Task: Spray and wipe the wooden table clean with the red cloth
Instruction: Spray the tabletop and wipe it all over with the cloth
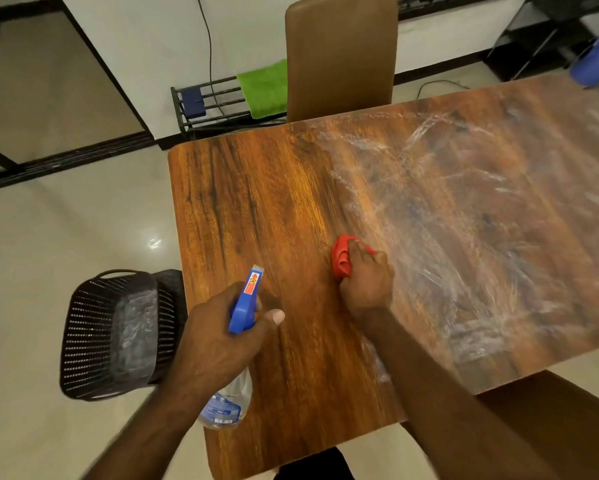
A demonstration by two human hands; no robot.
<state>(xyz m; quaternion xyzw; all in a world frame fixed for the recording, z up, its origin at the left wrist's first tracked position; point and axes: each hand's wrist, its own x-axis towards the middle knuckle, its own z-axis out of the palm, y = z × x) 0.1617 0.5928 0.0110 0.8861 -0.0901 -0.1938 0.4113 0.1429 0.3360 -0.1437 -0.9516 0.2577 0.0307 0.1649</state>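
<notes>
My left hand (218,341) nearest, fingers wrapped round spray bottle (242,306), nozzle aimed ahead over wooden table (256,202). Just beyond, to its right, my right hand (365,282) bunches red cloth (341,256), down on wood; cloth pokes out ahead-left of knuckles. Streaky film (464,220) spreads right of and beyond cloth hand; dry strip lies left of it, ahead of bottle. Table's long axis runs rightward. Right hand nearer film, so I judge wiping heads there. Count: one bottle, one cloth, one table. Black basket (118,334) left of bottle hand; chair back (339,53) farthest.
</notes>
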